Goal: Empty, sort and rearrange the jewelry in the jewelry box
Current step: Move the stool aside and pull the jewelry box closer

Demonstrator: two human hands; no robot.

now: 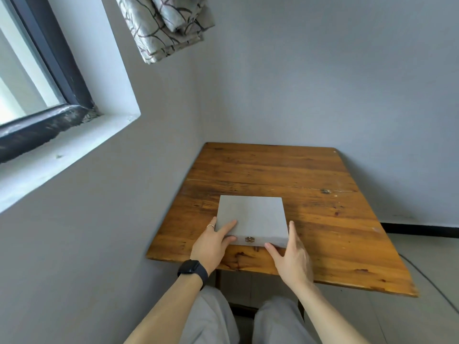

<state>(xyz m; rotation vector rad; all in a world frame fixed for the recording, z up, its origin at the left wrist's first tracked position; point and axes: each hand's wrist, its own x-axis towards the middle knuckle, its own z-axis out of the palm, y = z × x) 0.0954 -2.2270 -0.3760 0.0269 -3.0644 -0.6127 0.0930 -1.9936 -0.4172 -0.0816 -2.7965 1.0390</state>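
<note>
A closed, flat grey square jewelry box with a small brass clasp on its front edge sits near the front left of a worn brown wooden table set in a corner of grey walls. The person's two hands grip the box from either side: the left hand, wearing a thin ring and a black wristwatch, rests fingers on the lid, while the right hand presses flat against the right side, thumb at the front edge.
</note>
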